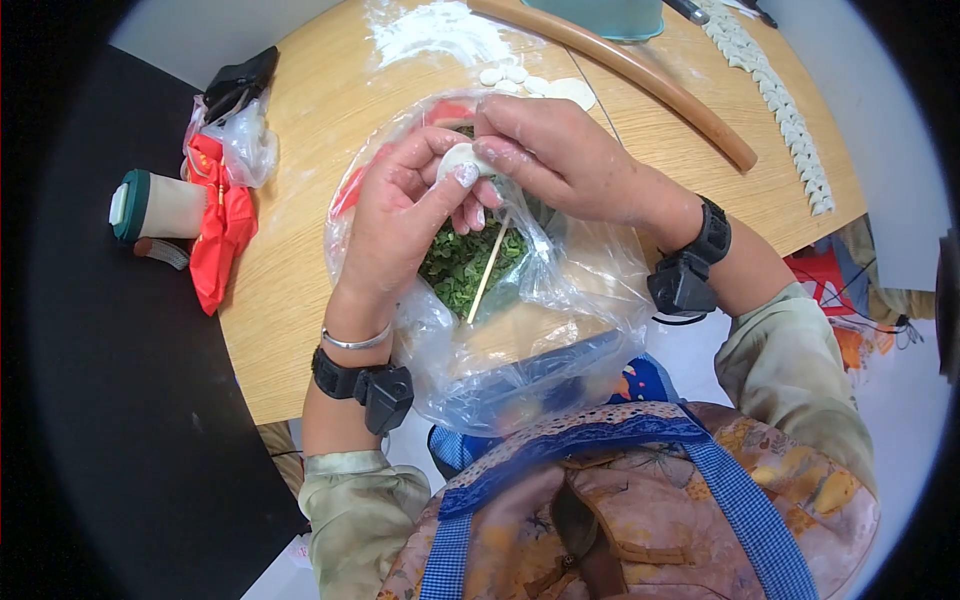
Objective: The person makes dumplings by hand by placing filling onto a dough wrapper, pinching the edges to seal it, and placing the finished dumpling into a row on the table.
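Between my two hands is a dumpling [460,157], its pale dough pinched at the edge. My left hand [395,195] cradles it, thumb pressed on the near side. The fingers of my right hand [555,155] are closed on its right edge. Flour whitens the fingertips. Right below them, chopped green filling [450,272] lies in a clear plastic bag [545,285] spread open. A wooden chopstick [488,272] stands slanted in the filling. Whether the dough is fully sealed is hidden by my fingers.
Flour [435,35] and several round dough wrappers [570,93] lie on the wooden table [285,300]. A rolling pin [640,75] and a long row of dumplings [790,120] are at the right. Left are a green-lidded container [165,205] and a red bag [220,235].
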A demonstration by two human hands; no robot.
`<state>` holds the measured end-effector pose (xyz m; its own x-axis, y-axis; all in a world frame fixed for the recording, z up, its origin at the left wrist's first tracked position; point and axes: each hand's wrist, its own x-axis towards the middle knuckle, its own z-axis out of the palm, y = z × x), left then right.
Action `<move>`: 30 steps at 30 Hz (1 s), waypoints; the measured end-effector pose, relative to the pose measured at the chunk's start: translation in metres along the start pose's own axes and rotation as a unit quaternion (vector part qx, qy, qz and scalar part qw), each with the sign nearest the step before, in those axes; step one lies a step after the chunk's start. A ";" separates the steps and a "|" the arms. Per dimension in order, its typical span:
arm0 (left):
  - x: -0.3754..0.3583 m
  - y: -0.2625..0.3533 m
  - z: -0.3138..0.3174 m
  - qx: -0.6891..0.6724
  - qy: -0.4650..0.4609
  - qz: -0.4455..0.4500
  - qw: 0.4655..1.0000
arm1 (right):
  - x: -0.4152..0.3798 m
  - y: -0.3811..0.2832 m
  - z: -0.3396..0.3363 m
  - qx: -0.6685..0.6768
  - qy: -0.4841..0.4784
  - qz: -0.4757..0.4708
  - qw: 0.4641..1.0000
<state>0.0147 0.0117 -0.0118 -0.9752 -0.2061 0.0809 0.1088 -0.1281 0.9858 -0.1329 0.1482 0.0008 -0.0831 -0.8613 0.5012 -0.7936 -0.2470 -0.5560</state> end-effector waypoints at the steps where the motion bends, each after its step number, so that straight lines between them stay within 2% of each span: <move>1: 0.000 0.000 0.000 -0.004 0.004 0.000 1.000 | 0.000 -0.002 -0.002 0.010 -0.004 0.013 1.000; 3: -0.001 0.000 0.001 -0.007 0.007 0.001 1.000 | 0.000 -0.003 -0.002 0.019 -0.009 0.025 0.999; 5: 0.000 0.002 0.002 -0.026 0.014 0.001 1.000 | -0.001 -0.002 -0.001 0.111 0.013 0.030 0.993; 15: 0.000 0.001 0.002 -0.040 0.020 0.012 0.999 | 0.000 -0.002 0.000 0.010 0.005 0.002 1.000; 20: 0.000 0.002 0.001 -0.037 0.027 0.020 0.999 | -0.001 -0.007 -0.008 0.063 -0.014 0.057 0.996; 27: 0.001 0.002 0.002 -0.027 0.038 0.017 0.999 | 0.002 -0.011 -0.004 0.120 -0.016 0.080 0.989; 29: 0.001 -0.002 0.012 0.050 0.115 0.085 0.988 | 0.001 -0.009 -0.001 0.141 0.016 0.107 0.984; 30: 0.001 -0.006 0.010 0.048 0.118 0.087 0.988 | 0.001 -0.010 -0.001 0.139 0.013 0.106 0.985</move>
<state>0.0113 0.0219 -0.0159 -0.8703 -0.4382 0.2249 0.2408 0.0199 0.9704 -0.1259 0.1500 0.0074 -0.2470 -0.8956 0.3699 -0.5619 -0.1786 -0.8077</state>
